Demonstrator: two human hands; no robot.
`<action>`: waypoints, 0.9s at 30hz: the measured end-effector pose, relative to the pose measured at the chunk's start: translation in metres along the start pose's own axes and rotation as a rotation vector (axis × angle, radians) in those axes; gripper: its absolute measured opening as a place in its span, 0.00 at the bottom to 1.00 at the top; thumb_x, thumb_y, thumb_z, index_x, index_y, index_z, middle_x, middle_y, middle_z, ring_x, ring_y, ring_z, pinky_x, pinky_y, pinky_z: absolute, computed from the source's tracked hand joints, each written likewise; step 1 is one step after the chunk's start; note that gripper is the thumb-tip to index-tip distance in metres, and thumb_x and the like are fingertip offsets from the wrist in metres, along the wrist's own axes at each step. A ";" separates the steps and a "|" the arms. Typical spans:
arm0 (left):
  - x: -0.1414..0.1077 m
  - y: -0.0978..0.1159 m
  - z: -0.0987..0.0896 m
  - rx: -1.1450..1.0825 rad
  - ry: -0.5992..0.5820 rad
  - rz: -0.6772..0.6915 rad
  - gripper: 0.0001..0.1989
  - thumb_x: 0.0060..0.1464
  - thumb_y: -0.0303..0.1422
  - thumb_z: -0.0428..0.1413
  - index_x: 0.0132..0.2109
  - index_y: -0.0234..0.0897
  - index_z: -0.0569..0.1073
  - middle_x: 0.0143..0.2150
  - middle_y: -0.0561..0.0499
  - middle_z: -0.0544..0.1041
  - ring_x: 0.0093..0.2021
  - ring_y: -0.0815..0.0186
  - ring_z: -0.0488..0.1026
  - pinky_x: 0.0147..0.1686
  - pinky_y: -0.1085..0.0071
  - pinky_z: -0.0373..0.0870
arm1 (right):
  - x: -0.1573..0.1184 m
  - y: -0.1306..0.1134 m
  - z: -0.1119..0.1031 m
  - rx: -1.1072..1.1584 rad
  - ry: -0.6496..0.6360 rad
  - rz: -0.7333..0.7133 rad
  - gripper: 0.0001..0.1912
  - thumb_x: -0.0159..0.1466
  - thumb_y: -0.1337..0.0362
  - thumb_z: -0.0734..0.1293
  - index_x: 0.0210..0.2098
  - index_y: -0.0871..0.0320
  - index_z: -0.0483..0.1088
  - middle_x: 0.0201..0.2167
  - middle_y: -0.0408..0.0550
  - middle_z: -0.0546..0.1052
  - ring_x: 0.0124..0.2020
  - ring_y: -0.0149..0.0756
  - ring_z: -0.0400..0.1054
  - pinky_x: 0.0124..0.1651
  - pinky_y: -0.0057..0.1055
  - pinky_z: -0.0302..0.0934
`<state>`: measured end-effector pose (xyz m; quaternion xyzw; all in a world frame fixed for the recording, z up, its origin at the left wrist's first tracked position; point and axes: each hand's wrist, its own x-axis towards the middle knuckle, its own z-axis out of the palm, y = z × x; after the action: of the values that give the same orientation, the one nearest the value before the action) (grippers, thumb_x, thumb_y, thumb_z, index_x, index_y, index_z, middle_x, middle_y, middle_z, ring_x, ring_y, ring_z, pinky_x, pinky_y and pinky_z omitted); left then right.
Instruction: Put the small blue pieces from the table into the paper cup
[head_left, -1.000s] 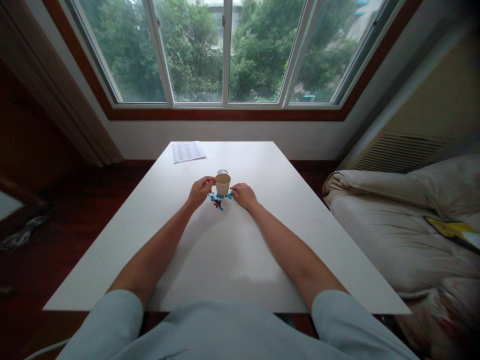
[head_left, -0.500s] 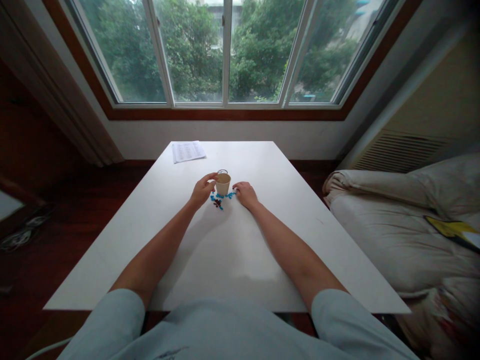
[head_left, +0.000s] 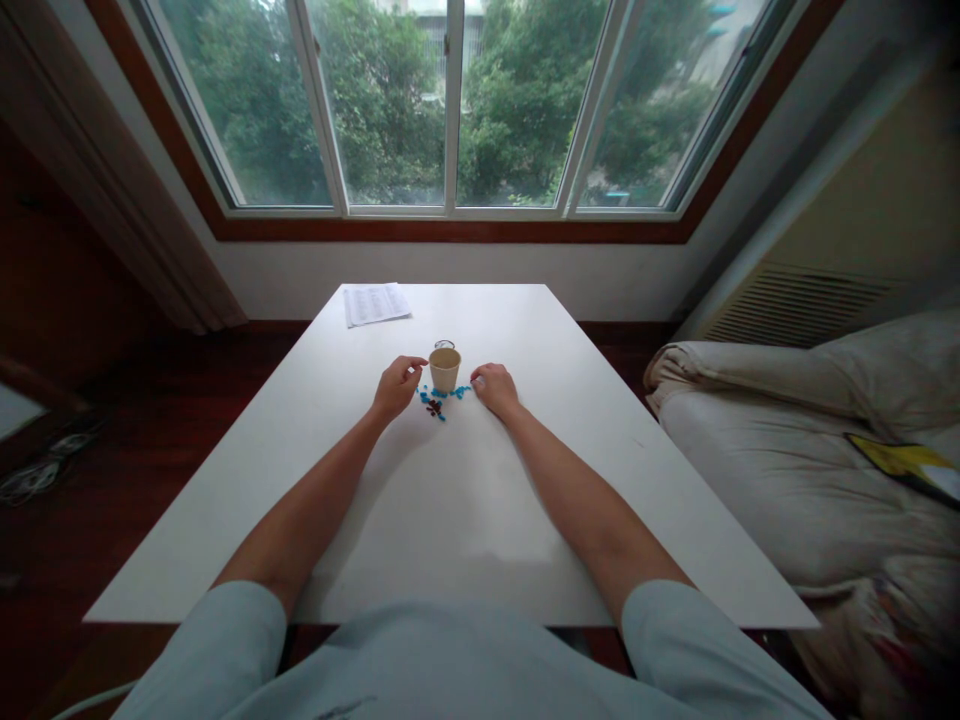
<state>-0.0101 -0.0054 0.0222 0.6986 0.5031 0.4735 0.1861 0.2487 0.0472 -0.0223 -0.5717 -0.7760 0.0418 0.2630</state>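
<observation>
A beige paper cup [head_left: 445,374] stands upright on the white table; I cannot make out what is inside it. Just left of its rim is my left hand [head_left: 397,387], index finger stretched toward the cup and thumb apart, with nothing visible between them. To the cup's right, my right hand [head_left: 495,388] rests on the tabletop with its fingers curled in; whatever they hold is hidden. Small blue pieces [head_left: 457,392] lie scattered around the near side of the cup. A little cluster of dark brown pieces [head_left: 434,408] lies in front of them.
Right behind the cup sits a small round rimmed object [head_left: 444,344], partly hidden. Printed papers [head_left: 377,304] lie at the far left corner of the white table [head_left: 465,500]. A covered sofa [head_left: 750,470] is on the right, and a window [head_left: 450,120] is beyond the table.
My left hand has drawn back slightly to the left, away from the cup's rim. My right hand has barely shifted. The cup and the scattered pieces look about the same.
</observation>
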 end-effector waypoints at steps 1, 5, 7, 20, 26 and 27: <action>0.000 -0.002 -0.001 0.023 -0.005 0.009 0.13 0.62 0.32 0.52 0.49 0.38 0.78 0.38 0.50 0.77 0.29 0.70 0.70 0.34 0.72 0.69 | 0.000 0.000 0.000 0.000 0.004 -0.002 0.08 0.64 0.66 0.67 0.40 0.56 0.79 0.46 0.52 0.77 0.53 0.42 0.65 0.59 0.36 0.58; -0.003 -0.004 -0.002 0.110 -0.075 0.064 0.13 0.61 0.31 0.51 0.46 0.38 0.80 0.37 0.50 0.78 0.31 0.68 0.70 0.36 0.71 0.68 | 0.000 -0.001 0.000 -0.005 0.012 -0.005 0.07 0.64 0.66 0.67 0.38 0.57 0.79 0.44 0.53 0.77 0.52 0.43 0.65 0.58 0.36 0.58; -0.005 -0.005 -0.002 0.165 -0.139 0.109 0.12 0.61 0.31 0.51 0.44 0.38 0.80 0.37 0.50 0.79 0.32 0.67 0.70 0.37 0.70 0.67 | 0.000 -0.002 -0.001 -0.003 0.015 -0.004 0.07 0.65 0.66 0.67 0.37 0.57 0.78 0.43 0.53 0.77 0.51 0.43 0.65 0.58 0.36 0.58; -0.013 -0.018 0.002 0.310 -0.414 0.182 0.16 0.52 0.27 0.55 0.46 0.43 0.81 0.41 0.50 0.75 0.34 0.67 0.71 0.37 0.70 0.68 | -0.002 -0.022 -0.022 0.197 0.300 -0.006 0.10 0.68 0.65 0.61 0.42 0.58 0.75 0.40 0.52 0.77 0.46 0.44 0.65 0.54 0.39 0.60; -0.017 -0.015 0.000 0.295 -0.437 0.198 0.15 0.52 0.29 0.57 0.46 0.45 0.81 0.42 0.50 0.74 0.36 0.66 0.72 0.37 0.70 0.69 | -0.004 -0.060 -0.036 0.291 0.415 -0.065 0.11 0.70 0.61 0.61 0.44 0.57 0.74 0.38 0.50 0.75 0.44 0.42 0.66 0.53 0.37 0.60; -0.018 -0.014 0.000 0.290 -0.437 0.205 0.14 0.52 0.30 0.58 0.46 0.45 0.81 0.43 0.50 0.74 0.37 0.66 0.72 0.38 0.70 0.70 | -0.004 -0.065 -0.036 0.306 0.411 -0.069 0.11 0.70 0.61 0.61 0.44 0.56 0.74 0.37 0.49 0.74 0.43 0.42 0.66 0.52 0.37 0.60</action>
<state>-0.0186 -0.0150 0.0034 0.8506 0.4405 0.2510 0.1393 0.2095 0.0131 0.0307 -0.4949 -0.7100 0.0324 0.4999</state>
